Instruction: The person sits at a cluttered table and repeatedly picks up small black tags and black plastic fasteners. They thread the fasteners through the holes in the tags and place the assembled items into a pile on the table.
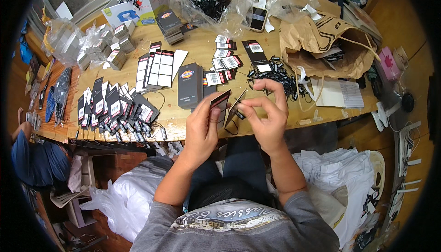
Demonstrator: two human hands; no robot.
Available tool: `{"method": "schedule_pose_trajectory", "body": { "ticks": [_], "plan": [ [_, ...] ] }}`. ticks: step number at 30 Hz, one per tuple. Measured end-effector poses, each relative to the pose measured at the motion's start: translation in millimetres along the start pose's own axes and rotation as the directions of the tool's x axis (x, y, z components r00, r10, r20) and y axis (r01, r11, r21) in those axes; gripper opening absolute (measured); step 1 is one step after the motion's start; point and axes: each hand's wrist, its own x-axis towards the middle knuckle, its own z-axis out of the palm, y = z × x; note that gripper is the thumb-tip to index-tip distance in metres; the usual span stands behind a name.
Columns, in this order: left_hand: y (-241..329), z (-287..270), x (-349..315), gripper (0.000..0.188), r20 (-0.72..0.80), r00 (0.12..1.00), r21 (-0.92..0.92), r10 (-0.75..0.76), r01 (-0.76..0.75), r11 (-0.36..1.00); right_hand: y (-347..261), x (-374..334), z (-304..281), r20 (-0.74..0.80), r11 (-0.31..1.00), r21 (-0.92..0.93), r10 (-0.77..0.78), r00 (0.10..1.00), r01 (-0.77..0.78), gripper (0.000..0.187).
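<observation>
pinching thin rectangular cards [221, 104] | fingers [261, 102] curved | brown bag [303, 38] crinkled paper

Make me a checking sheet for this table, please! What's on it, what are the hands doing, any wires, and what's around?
Surface: wooden table, crowded, some bare wood between piles.
Work things: tag pile at left; tag stack in the middle; white-panelled cards behind it, leftward.
Clutter: paper bag, clear bag, phone and carton toward the back.
Hands: left hand holds a dark tag; right hand pinches a small card.
Cables: black cords heaped at right; thin lines by the white clip, too small to tell.
Surroundings: white cloth below right; white plastic below left; part of another person far left.
</observation>
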Motion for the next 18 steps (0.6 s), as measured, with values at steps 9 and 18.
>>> {"method": "schedule_pose_trajectory", "body": {
  "ticks": [9, 18],
  "plan": [
    [-2, 7, -4, 0.028, -0.126, 0.987, 0.012, 0.102, -0.101, 0.995, -10, -1, 0, -0.021, 0.977, -0.142, -0.163, 0.986, 0.159, 0.016],
    [4, 1, 2, 0.041, -0.034, 0.957, 0.162, 0.287, -0.278, 0.947, -13, 2, -3, 0.025, 0.960, -0.171, -0.220, 0.975, 0.221, 0.018]
  ]
}}
